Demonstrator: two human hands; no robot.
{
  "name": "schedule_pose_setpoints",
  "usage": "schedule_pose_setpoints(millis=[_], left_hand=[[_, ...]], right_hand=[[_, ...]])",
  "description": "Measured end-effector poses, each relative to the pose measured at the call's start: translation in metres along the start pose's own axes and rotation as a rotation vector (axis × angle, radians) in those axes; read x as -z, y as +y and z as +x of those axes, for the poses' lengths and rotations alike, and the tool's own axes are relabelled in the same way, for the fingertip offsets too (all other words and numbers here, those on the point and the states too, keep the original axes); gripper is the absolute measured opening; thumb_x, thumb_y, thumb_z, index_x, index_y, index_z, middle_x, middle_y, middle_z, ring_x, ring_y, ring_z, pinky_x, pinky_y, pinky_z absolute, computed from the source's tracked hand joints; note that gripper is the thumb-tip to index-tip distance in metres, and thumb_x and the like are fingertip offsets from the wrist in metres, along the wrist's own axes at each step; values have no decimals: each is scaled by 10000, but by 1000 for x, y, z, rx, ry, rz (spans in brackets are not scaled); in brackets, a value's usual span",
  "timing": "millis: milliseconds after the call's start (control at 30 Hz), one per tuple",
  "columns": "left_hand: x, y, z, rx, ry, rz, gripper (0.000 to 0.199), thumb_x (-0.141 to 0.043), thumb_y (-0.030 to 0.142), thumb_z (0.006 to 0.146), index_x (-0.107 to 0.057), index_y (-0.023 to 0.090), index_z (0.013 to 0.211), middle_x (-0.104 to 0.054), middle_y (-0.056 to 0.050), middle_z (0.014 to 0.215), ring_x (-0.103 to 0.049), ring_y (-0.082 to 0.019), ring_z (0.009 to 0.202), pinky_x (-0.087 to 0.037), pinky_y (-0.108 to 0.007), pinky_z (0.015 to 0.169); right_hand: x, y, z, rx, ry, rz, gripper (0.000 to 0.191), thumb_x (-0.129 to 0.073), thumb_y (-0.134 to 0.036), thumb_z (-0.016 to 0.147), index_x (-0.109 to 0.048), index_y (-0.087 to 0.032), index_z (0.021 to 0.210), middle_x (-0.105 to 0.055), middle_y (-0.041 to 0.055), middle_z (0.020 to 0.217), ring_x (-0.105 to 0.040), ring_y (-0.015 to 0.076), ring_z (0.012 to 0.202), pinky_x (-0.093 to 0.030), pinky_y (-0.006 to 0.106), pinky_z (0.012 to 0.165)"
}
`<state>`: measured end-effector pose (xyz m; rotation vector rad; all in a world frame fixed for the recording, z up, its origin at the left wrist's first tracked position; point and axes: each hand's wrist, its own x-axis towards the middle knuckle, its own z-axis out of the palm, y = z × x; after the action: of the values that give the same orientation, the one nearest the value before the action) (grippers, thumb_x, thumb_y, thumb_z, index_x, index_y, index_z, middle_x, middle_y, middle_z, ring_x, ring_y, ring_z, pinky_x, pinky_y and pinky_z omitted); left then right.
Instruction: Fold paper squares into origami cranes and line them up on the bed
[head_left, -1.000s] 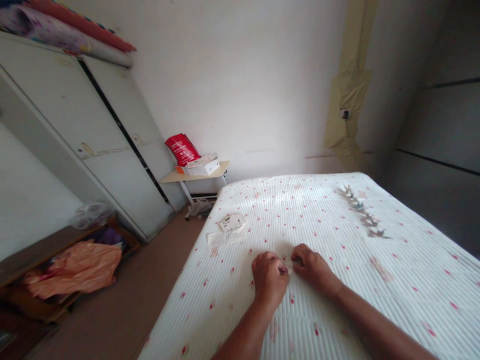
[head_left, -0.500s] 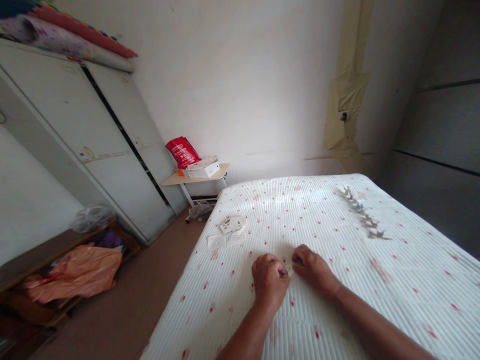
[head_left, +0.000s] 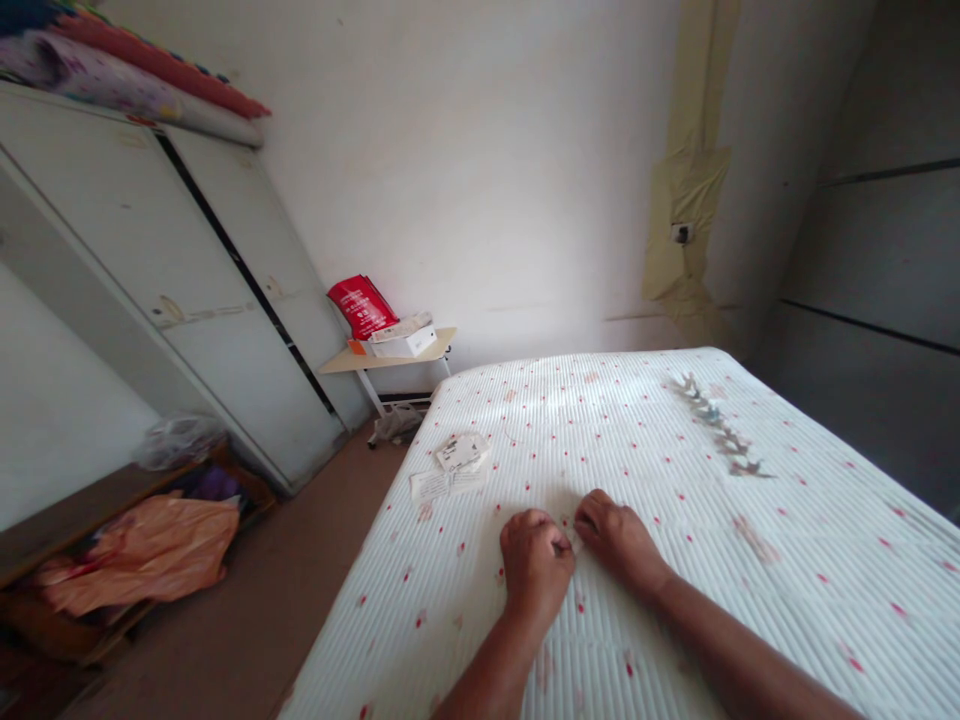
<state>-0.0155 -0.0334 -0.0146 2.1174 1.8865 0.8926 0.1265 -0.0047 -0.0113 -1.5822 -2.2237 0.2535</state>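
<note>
My left hand [head_left: 536,558] rests low over the white, red-dotted bedspread [head_left: 600,640], its fingers curled and closed. Just right of it, my right hand [head_left: 611,530] is closed too, fingertips pointing toward the left one. A small pale piece [head_left: 574,541], perhaps paper, shows between the two hands; its shape is too small to make out. Beyond my left hand lie some printed paper pieces [head_left: 461,453] and a strip of paper [head_left: 442,484]. Several small folded figures [head_left: 724,435] stand in a slanting row at the right of the bed.
A small table [head_left: 337,362] with a red bag [head_left: 362,305] and a white box [head_left: 405,342] stands past the bed's far left corner. Grey cabinets [head_left: 217,290] line the left. An orange plastic bag [head_left: 150,555] lies on a low wooden shelf.
My right hand has moved slightly left, closer to my left hand, and covers more of the small pale piece. The whole view has shifted a little.
</note>
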Motion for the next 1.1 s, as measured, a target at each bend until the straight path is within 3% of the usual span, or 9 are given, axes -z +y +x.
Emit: schedule_pose_setpoints(millis=[200, 467, 667, 767, 867, 1100], left_hand=[[1, 1, -4, -41, 11, -1, 107, -597, 109, 669, -624, 210, 646, -594, -3, 806, -517, -161, 855, -342, -317, 836], [3, 2, -8, -123, 21, 45, 194, -540, 44, 698, -630, 216, 711, -577, -21, 832, -487, -179, 882, -338, -357, 863], [8, 5, -10, -145, 10, 63, 129, -644, 172, 648, -651, 227, 765, -568, -27, 885, -471, -206, 936, -318, -385, 904], [8, 5, -9, -127, -1, 79, 97, -650, 205, 665, -657, 230, 759, -570, -31, 885, -472, -210, 927, -323, -388, 888], [8, 5, -8, -149, -11, 100, 66, -629, 193, 700, -655, 228, 749, -570, -33, 880, -469, -213, 928, -327, -389, 875], [11, 6, -7, -218, 20, 162, 145, -559, 136, 764, -660, 239, 760, -568, -30, 878, -465, -199, 916, -328, -392, 869]], right_hand=[[0, 7, -2, 132, -15, 157, 301, -384, -85, 829, -656, -209, 854, -615, 31, 907, -611, 126, 777, -411, 225, 708], [4, 6, -4, 126, -53, 120, 277, -404, -42, 743, -635, -190, 781, -597, 27, 849, -591, 132, 777, -399, 227, 704], [8, 14, -4, 201, -86, 187, 235, -442, -48, 722, -632, -182, 751, -592, 26, 801, -581, 135, 757, -407, 219, 685], [9, 16, -4, 206, -88, 199, 291, -458, -42, 719, -640, -196, 887, -619, 35, 882, -592, 149, 812, -418, 238, 727], [10, 16, -4, 257, -107, 173, 331, -460, -42, 744, -642, -222, 953, -621, 38, 940, -597, 150, 841, -418, 249, 748], [16, 10, -4, 333, -126, 26, 211, -480, -99, 798, -649, -202, 872, -605, 53, 883, -585, 167, 827, -407, 256, 699]])
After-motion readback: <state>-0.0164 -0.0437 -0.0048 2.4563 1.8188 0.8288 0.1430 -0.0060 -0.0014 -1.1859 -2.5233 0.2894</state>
